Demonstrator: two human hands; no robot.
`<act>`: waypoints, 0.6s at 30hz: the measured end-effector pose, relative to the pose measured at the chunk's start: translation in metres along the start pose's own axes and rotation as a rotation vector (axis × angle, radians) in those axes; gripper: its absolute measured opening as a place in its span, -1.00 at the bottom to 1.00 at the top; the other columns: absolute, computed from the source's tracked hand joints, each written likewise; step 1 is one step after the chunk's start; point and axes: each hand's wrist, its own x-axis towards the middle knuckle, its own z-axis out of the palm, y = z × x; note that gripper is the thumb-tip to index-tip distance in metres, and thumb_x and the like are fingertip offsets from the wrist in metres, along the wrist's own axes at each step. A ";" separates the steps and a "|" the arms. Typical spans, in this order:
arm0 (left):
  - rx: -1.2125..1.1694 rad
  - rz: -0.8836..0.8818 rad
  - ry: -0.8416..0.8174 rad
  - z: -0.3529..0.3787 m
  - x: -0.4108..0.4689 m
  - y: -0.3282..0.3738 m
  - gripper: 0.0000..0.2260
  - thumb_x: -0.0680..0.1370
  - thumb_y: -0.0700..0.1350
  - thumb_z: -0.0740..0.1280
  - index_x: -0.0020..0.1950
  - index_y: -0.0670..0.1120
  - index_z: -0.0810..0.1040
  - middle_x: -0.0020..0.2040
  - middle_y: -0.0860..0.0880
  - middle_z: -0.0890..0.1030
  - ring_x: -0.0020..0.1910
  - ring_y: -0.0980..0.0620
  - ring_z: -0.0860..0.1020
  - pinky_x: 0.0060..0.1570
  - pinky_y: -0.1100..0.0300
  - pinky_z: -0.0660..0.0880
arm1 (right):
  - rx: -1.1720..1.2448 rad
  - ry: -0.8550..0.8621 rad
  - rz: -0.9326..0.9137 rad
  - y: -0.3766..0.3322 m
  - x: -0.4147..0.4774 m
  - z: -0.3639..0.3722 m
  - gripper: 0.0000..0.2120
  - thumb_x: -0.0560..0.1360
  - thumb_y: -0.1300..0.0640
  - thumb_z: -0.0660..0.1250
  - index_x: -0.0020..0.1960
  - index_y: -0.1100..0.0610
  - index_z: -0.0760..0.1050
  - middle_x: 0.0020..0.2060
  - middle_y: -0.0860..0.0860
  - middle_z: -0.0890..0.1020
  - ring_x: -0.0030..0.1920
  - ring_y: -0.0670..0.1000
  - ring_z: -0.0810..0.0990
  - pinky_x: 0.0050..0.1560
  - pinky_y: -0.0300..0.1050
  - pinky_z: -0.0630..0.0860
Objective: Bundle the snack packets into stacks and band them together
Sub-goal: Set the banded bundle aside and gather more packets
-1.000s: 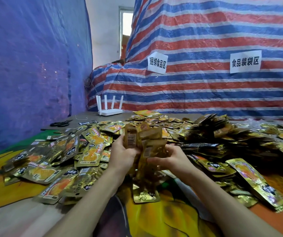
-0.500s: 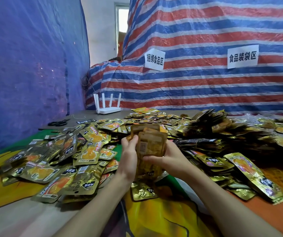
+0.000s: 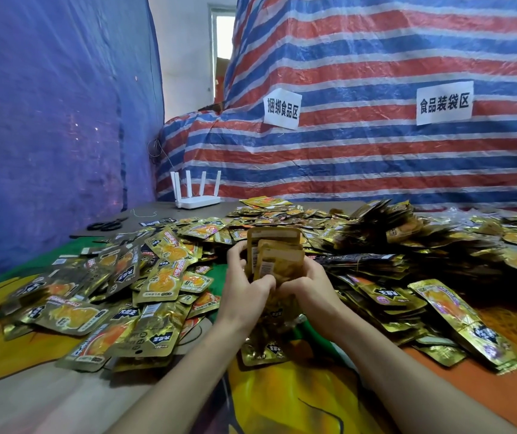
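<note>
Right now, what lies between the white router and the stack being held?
In the head view: bare grey tabletop by the router, then loose packets up to the stack.

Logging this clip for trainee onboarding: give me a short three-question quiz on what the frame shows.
1. True or false: both the left hand and the right hand grip the upright stack of snack packets.
2. Where does the white router stand? A) at the far edge of the table, behind the loose packets; B) on the held stack; C) beside the person's right elbow.
3. Name the tool lying left of the router, near the blue tarp.
Key: 1 true; 2 A; 3 scissors.
</note>
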 end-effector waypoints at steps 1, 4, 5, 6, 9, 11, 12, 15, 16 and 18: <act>-0.028 -0.034 -0.001 -0.002 0.000 0.000 -0.32 0.38 -0.19 0.42 0.43 0.10 0.23 0.21 -0.03 0.45 0.09 0.03 0.50 -0.05 0.11 0.51 | 0.005 -0.009 0.006 0.000 0.000 0.000 -0.52 0.12 0.32 0.36 0.04 0.16 0.60 -0.13 0.06 0.74 -0.07 0.07 0.73 -0.15 -0.10 0.64; -0.087 -0.179 -0.008 -0.006 0.003 -0.001 0.02 0.17 -0.05 0.43 0.57 0.08 0.03 0.27 -0.08 0.39 0.10 0.00 0.47 -0.12 0.17 0.43 | 0.036 -0.011 0.000 0.000 0.000 -0.001 -0.65 0.12 0.33 0.36 -0.12 0.14 0.65 -0.20 0.07 0.73 -0.15 0.05 0.71 -0.18 -0.12 0.62; -0.103 -0.223 -0.016 -0.006 0.004 0.000 0.08 0.14 -0.02 0.45 0.59 0.06 0.00 0.31 -0.12 0.40 0.18 -0.07 0.47 -0.01 0.10 0.46 | 0.072 -0.004 -0.003 0.000 0.000 -0.002 -0.68 0.12 0.34 0.36 -0.15 0.14 0.66 -0.19 0.10 0.72 -0.14 0.10 0.71 -0.14 -0.04 0.62; -0.115 -0.255 -0.019 -0.007 0.004 -0.001 0.12 0.12 0.00 0.47 0.61 0.05 -0.02 0.34 -0.15 0.40 0.25 -0.13 0.46 0.16 0.01 0.47 | 0.133 0.004 0.000 0.001 0.000 -0.002 -0.68 0.13 0.36 0.35 -0.15 0.17 0.66 -0.17 0.15 0.71 -0.11 0.15 0.70 -0.08 0.05 0.63; -0.178 -0.270 0.004 -0.008 0.007 -0.003 0.10 0.12 -0.01 0.54 0.59 0.02 0.09 0.32 -0.15 0.46 0.27 -0.15 0.51 0.22 -0.07 0.49 | 0.209 0.047 0.031 0.000 0.001 -0.007 -0.66 0.13 0.37 0.40 -0.11 0.21 0.68 -0.08 0.25 0.71 -0.02 0.27 0.69 0.06 0.24 0.60; -0.265 -0.241 0.037 -0.010 0.012 -0.004 -0.11 0.21 -0.14 0.57 0.49 -0.02 0.26 0.21 -0.13 0.57 0.14 -0.11 0.60 -0.09 0.04 0.56 | 0.111 0.044 0.049 -0.003 0.002 -0.012 -0.65 0.14 0.33 0.47 -0.09 0.15 0.71 -0.06 0.18 0.74 0.02 0.23 0.71 0.04 0.16 0.63; -0.291 -0.210 0.063 -0.012 0.014 -0.005 -0.23 0.30 -0.23 0.56 0.44 -0.06 0.31 0.18 -0.13 0.60 0.10 -0.10 0.62 -0.18 0.08 0.55 | 0.040 0.030 0.057 -0.005 0.002 -0.013 -0.64 0.15 0.33 0.50 -0.08 0.12 0.72 -0.06 0.13 0.75 0.02 0.18 0.72 0.03 0.10 0.63; -0.177 0.006 0.116 -0.016 0.014 -0.007 -0.49 0.46 -0.39 0.44 0.30 0.00 0.43 0.13 -0.09 0.62 -0.02 -0.02 0.66 -0.30 0.23 0.57 | -0.158 0.000 0.049 -0.012 0.001 -0.009 -0.61 0.26 0.40 0.54 0.04 0.11 0.70 -0.06 0.02 0.75 0.00 0.04 0.72 0.07 0.04 0.65; -0.123 0.095 0.116 -0.016 0.013 -0.006 -0.53 0.48 -0.41 0.41 0.25 0.02 0.45 0.10 -0.07 0.63 -0.04 0.01 0.66 -0.28 0.28 0.57 | -0.195 -0.003 0.024 -0.013 0.000 -0.006 -0.58 0.27 0.41 0.54 0.09 0.13 0.68 -0.05 0.01 0.75 0.00 0.01 0.72 0.07 0.00 0.65; -0.101 0.223 0.095 -0.013 0.009 -0.001 -0.57 0.47 -0.42 0.35 0.17 0.06 0.51 0.05 -0.03 0.67 -0.01 0.03 0.66 -0.17 0.28 0.58 | -0.214 -0.030 -0.024 -0.017 -0.001 0.000 -0.45 0.23 0.38 0.51 0.20 0.15 0.61 -0.04 -0.01 0.74 -0.01 -0.06 0.71 -0.03 -0.18 0.63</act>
